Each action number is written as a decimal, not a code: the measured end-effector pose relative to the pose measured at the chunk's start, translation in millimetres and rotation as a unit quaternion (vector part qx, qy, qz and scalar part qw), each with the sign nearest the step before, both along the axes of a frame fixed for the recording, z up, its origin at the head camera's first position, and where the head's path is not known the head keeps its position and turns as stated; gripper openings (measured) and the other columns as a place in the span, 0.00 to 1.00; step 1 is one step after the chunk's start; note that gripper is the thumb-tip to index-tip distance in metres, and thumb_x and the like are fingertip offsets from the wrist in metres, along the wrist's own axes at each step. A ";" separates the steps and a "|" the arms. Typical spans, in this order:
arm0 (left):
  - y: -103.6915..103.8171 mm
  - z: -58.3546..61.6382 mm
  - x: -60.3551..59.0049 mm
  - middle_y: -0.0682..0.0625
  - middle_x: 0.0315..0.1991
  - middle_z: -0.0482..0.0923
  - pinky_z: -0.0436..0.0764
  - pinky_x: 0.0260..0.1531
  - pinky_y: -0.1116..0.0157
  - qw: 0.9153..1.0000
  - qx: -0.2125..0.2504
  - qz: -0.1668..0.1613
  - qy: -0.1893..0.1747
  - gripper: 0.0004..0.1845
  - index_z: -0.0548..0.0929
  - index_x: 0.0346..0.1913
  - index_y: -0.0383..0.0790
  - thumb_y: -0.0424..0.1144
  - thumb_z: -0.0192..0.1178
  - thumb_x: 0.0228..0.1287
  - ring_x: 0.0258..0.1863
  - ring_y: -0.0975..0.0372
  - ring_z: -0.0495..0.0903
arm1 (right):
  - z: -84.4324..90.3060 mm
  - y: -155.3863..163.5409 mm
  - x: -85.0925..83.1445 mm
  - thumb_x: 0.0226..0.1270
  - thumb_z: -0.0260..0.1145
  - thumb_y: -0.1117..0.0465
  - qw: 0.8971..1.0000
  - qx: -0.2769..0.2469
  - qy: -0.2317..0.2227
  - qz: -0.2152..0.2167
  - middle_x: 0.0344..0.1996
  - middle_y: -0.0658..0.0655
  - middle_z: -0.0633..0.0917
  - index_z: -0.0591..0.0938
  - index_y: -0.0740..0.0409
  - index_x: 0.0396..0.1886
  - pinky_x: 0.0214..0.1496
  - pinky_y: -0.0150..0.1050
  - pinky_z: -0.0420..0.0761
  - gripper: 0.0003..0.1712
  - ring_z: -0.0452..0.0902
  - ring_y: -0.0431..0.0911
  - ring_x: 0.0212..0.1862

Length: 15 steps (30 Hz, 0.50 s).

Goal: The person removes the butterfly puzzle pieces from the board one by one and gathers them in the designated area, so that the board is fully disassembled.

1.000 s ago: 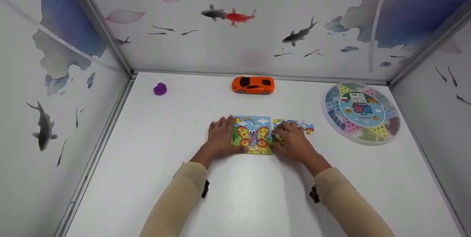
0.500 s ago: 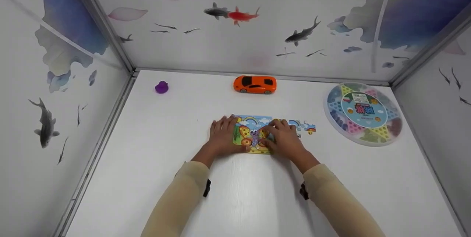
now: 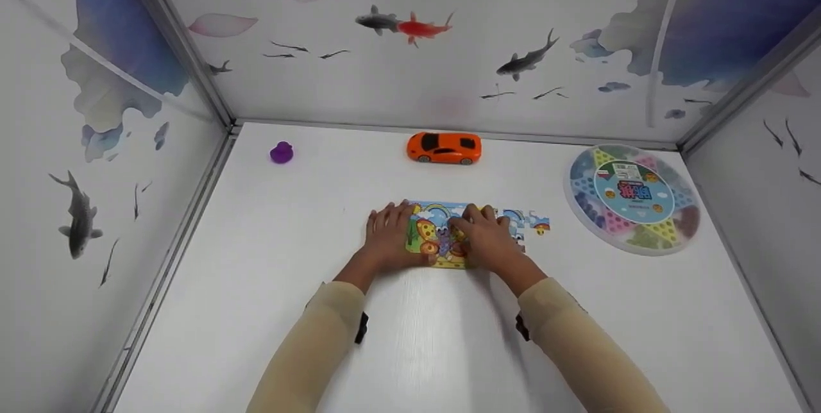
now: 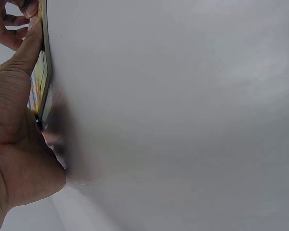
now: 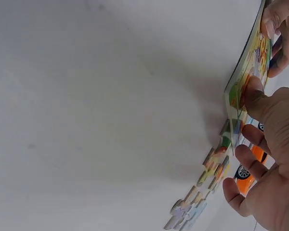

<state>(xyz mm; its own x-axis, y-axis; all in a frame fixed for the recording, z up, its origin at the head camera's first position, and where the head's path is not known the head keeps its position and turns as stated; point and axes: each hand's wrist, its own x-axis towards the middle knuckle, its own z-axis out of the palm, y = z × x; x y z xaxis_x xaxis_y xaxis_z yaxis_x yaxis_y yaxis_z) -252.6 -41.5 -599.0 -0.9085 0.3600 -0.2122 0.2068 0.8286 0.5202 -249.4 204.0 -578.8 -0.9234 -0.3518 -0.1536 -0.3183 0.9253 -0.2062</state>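
A butterfly jigsaw puzzle board (image 3: 441,245) lies on the white table. My left hand (image 3: 388,238) holds its left side, index finger at the far corner and thumb over the front edge. In the left wrist view, that thumb (image 4: 26,53) lies along the board's edge. My right hand (image 3: 492,245) is over the board's right part with fingers bent down, covering one wing. The right wrist view shows its thumb (image 5: 254,91) on the picture and other fingers spread beside the edge; I cannot tell whether it pinches a piece. Joined puzzle pieces (image 3: 537,220) lie to the right, partly hidden.
An orange toy car (image 3: 444,148) stands behind the board near the back wall. At the back left sits a purple rubber duck (image 3: 281,152). A round Chinese checkers box (image 3: 634,198) lies to the right. Printed panels enclose the table on three sides.
My right hand has moved left, from the loose pieces onto the right part of the board. My left hand has kept its place on the board. The view has shifted slightly.
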 end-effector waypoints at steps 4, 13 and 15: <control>-0.6 0.9 -0.6 0.47 0.93 0.44 0.35 0.90 0.39 1.000 0.000 0.001 -0.001 0.67 0.47 0.92 0.46 0.70 0.75 0.63 0.92 0.45 0.39 | 2.5 -4.1 -4.2 0.73 0.77 0.63 1.000 0.011 -0.014 0.001 0.67 0.58 0.76 0.79 0.40 0.77 0.73 0.75 0.71 0.36 0.68 0.60 0.70; 0.7 -10.2 -6.9 0.48 0.93 0.41 0.31 0.89 0.39 1.000 0.009 0.003 -0.017 0.69 0.45 0.92 0.47 0.71 0.75 0.61 0.93 0.46 0.36 | 7.3 -10.7 -9.3 0.72 0.79 0.58 0.999 0.019 -0.034 -0.007 0.63 0.60 0.75 0.79 0.42 0.67 0.74 0.81 0.67 0.28 0.67 0.62 0.68; 1.0 -11.9 -7.2 0.47 0.93 0.42 0.32 0.89 0.39 1.000 0.012 0.005 -0.017 0.69 0.46 0.92 0.46 0.70 0.76 0.60 0.93 0.46 0.37 | 7.7 -12.2 -10.7 0.72 0.79 0.57 0.999 0.021 -0.040 -0.008 0.65 0.61 0.75 0.78 0.43 0.68 0.75 0.83 0.66 0.29 0.67 0.62 0.69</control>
